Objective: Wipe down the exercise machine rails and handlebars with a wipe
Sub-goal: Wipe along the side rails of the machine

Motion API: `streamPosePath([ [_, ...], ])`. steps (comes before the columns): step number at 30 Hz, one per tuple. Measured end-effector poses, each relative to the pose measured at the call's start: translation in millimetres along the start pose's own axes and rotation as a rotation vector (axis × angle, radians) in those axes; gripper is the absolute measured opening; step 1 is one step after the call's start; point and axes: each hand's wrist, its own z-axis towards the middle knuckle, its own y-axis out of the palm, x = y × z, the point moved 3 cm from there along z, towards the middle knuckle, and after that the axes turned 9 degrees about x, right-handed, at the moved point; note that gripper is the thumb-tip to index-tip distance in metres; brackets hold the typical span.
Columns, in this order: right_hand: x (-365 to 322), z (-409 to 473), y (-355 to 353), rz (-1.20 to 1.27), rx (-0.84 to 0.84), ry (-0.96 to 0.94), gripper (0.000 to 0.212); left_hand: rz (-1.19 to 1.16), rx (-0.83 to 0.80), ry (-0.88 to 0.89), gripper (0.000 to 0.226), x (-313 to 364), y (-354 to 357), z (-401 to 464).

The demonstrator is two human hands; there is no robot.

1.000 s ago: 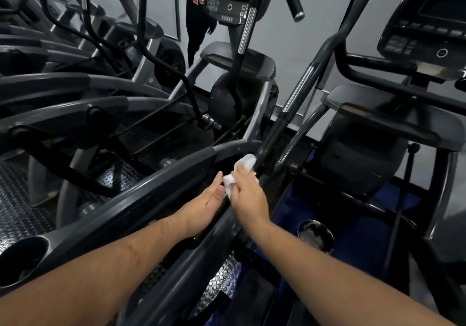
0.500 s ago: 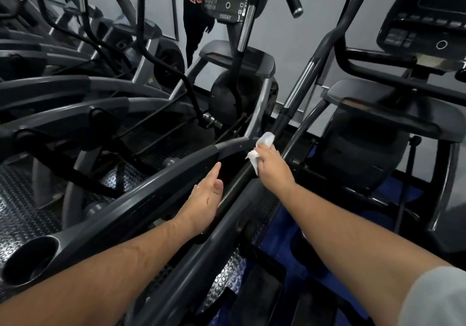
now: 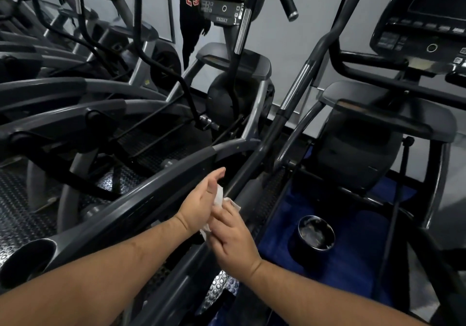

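Observation:
A white wipe (image 3: 219, 196) sits between my two hands at the centre of the head view. My right hand (image 3: 233, 236) pinches it with curled fingers from below. My left hand (image 3: 201, 199) is held beside it with straight fingers, palm against the wipe, lifted just off the grey curved side rail (image 3: 151, 187). The black handlebar pole (image 3: 252, 159) runs diagonally up right of the hands, with a chrome grip section (image 3: 295, 87) higher up. Most of the wipe is hidden by my hands.
A round cup holder (image 3: 22, 262) ends the rail at lower left. A metal-rimmed cup holder (image 3: 316, 232) sits over blue flooring (image 3: 358, 240) at right. Consoles (image 3: 428, 22) hang above. More machines crowd the left; a person's reflection (image 3: 191, 10) shows in the mirror.
My right hand drew the wipe back down the pole toward me. My left hand lifted off the rail and met the wipe, palm against it.

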Motion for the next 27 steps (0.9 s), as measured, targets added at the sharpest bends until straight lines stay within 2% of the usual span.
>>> streamPosePath([
  [4,14.6,1.7,-9.6,-0.091,-0.052,-0.209,0.033,-0.105,-0.207,-0.377,0.077,-6.1,4.5,15.3],
  [6,26.0,13.4,-14.5,-0.127,-0.080,-0.310,0.029,-0.058,-0.257,-0.424,0.078,-9.7,7.4,25.4],
  [8,49.5,25.7,-20.5,-0.176,-0.090,-0.313,0.028,0.005,-0.201,-0.440,0.083,-7.5,8.2,34.3],
  [10,77.7,37.3,-28.2,-0.224,-0.082,-0.224,0.033,0.066,-0.135,-0.433,0.089,-7.1,9.2,44.6],
  [12,102.7,50.5,-36.5,-0.262,-0.081,-0.148,0.034,0.070,-0.141,-0.445,0.078,-7.1,13.5,47.5],
  [14,122.8,68.6,-47.1,-0.320,-0.070,-0.113,0.032,0.168,-0.126,-0.472,0.080,-7.4,19.0,48.8],
  [16,141.9,88.4,-60.5,-0.405,-0.044,-0.061,0.035,0.340,-0.216,-0.384,0.077,-5.1,27.1,50.2],
  [18,160.1,104.4,-73.3,-0.576,-0.067,0.005,0.036,0.481,-0.264,-0.293,0.065,0.6,33.4,51.6],
  [22,180.0,132.7,-91.9,-0.927,-0.197,0.010,0.044,0.536,-0.297,-0.219,0.061,7.0,37.6,60.4],
  [27,187.8,170.0,-106.0,-0.994,-0.070,0.250,0.053,0.517,-0.262,-0.190,0.060,-1.4,39.7,60.8],
])
